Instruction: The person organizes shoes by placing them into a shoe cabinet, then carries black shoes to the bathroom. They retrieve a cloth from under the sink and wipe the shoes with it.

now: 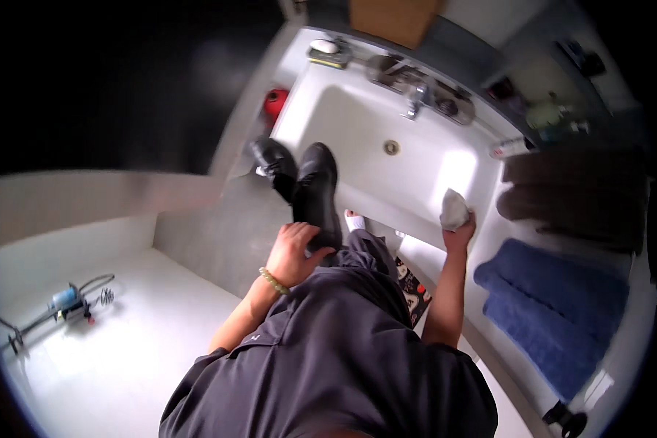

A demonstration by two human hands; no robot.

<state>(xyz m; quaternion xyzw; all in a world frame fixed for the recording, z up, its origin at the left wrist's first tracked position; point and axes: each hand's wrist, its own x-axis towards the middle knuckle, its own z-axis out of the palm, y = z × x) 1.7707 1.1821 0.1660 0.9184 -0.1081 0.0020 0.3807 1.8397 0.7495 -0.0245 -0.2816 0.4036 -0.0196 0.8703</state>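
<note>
Above the grey floor beside the white sink, the left hand grips a black shoe; the right hand, near blue towels, clutches a white wad.

Wht sink w/ bright light patch; gry flr; wht surface lwr L.

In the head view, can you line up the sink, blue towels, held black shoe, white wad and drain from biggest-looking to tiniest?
1. Sink
2. Blue towels
3. Black shoe in the left hand
4. White wad in the right hand
5. Drain
</note>
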